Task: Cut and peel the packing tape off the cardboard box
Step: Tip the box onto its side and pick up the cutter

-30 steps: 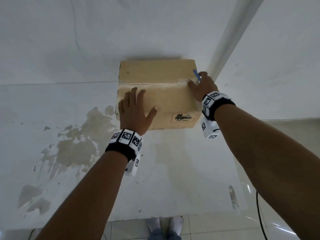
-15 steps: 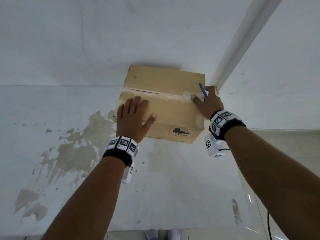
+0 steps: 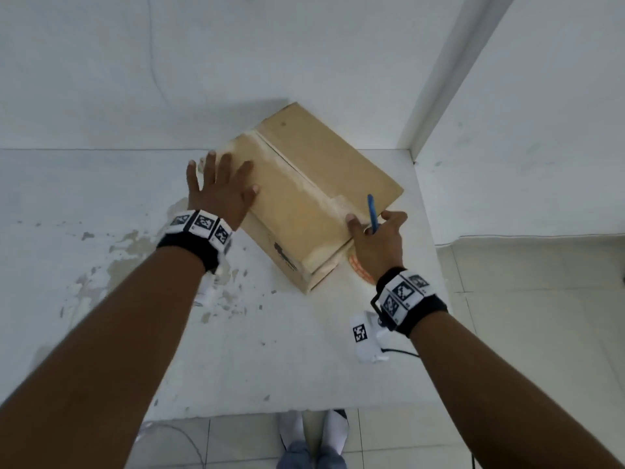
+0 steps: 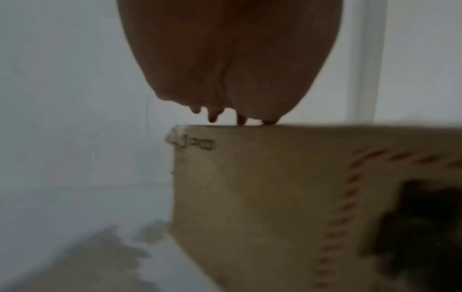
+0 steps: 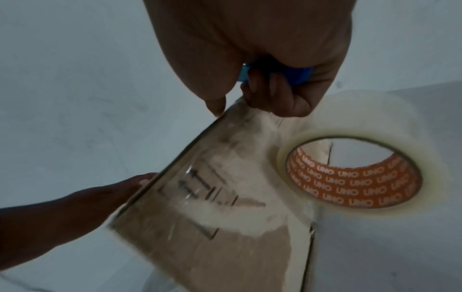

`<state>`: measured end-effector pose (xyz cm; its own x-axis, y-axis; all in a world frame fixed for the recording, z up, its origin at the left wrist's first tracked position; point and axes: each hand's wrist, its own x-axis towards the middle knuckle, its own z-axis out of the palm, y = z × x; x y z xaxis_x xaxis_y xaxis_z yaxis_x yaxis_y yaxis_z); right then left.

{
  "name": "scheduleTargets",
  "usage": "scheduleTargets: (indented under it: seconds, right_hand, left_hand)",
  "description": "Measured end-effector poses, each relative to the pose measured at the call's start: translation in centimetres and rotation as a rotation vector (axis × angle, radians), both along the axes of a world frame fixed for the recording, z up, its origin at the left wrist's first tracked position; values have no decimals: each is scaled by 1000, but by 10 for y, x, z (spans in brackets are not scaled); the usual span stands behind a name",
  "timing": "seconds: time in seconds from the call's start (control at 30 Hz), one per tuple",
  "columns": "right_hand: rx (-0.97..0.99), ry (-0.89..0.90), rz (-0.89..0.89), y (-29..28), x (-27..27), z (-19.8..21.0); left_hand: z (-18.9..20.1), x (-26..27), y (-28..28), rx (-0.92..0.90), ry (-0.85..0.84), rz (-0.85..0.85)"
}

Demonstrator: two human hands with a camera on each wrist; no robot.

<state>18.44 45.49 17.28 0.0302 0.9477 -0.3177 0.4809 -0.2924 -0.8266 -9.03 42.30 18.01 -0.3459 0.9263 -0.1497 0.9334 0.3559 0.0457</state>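
A brown cardboard box [image 3: 324, 170] lies turned at an angle on the white table, with a strip of clear packing tape [image 3: 304, 184] along its top seam. My left hand [image 3: 220, 187] lies flat with spread fingers on the box's left top edge; in the left wrist view its fingertips [image 4: 241, 120] touch the box [image 4: 287, 197] rim. My right hand [image 3: 373, 231] grips a blue cutter [image 3: 372, 213] at the box's near right edge, index finger stretched onto the tape. The right wrist view shows the curled fingers [image 5: 272, 92] around the blue cutter [image 5: 302, 76] above the taped box end [image 5: 225, 197].
A roll of clear tape [image 5: 355, 171] with an orange core lies on the table right beside the box, under my right hand. The white tabletop [image 3: 236, 350] has peeled, stained patches at left. A wall and a corner post [image 3: 439, 79] stand behind; tiled floor lies to the right.
The box has been turned counterclockwise, so its seam now runs diagonally. My left hand slid to the box's left edge; my right hand followed the near right end with the cutter.
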Motion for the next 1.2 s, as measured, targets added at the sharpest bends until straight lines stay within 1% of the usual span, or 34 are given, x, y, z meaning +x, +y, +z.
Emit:
scheduleTargets:
  seconds: [0.07, 0.13, 0.17, 0.2, 0.23, 0.3, 0.33, 0.4, 0.53, 0.63, 0.7, 0.8, 0.9, 1.03, 1.1, 1.2]
  right_hand:
    - [33, -17, -90, 11, 9, 4]
    - [94, -17, -187, 27, 18, 6]
    - [114, -6, -194, 35, 23, 6]
    - [118, -12, -161, 43, 28, 5]
    - [119, -36, -85, 50, 32, 5]
    - [98, -112, 94, 61, 38, 1]
    - [86, -124, 138, 63, 39, 0]
    - [64, -104, 142, 62, 42, -2]
    - [37, -18, 57, 44, 45, -6]
    - [31, 61, -22, 21, 41, -11]
    - [49, 92, -87, 4, 35, -14]
    - [66, 125, -179, -17, 24, -16]
    - [58, 157, -225, -28, 16, -16]
    - [25, 173, -165, -29, 22, -4]
    - [10, 243, -177, -32, 28, 3]
    - [29, 395, -226, -45, 34, 10]
  left_hand:
    - [7, 40, -7, 76, -92, 58]
    - [9, 91, -20, 172, -202, 54]
    - [9, 117, -27, 199, -246, 44]
    - [6, 139, -34, 190, -284, 35]
    - [1, 157, -40, 147, -322, 29]
    - [-10, 174, -49, 100, -337, 20]
    - [-13, 174, -52, 113, -306, 1]
    - [-20, 167, -53, 145, -245, -41]
    - [-26, 143, -49, 109, -235, -175]
    - [-35, 110, -43, 104, -234, -354]
    - [-34, 89, -33, 38, -223, -435]
    - [-26, 66, -21, -60, -170, -505]
    - [-19, 57, -16, -89, -118, -557]
    - [-19, 57, -16, -97, -88, -565]
    - [-18, 57, -16, -88, -88, -557]
    - [-17, 57, -17, -78, -111, -546]
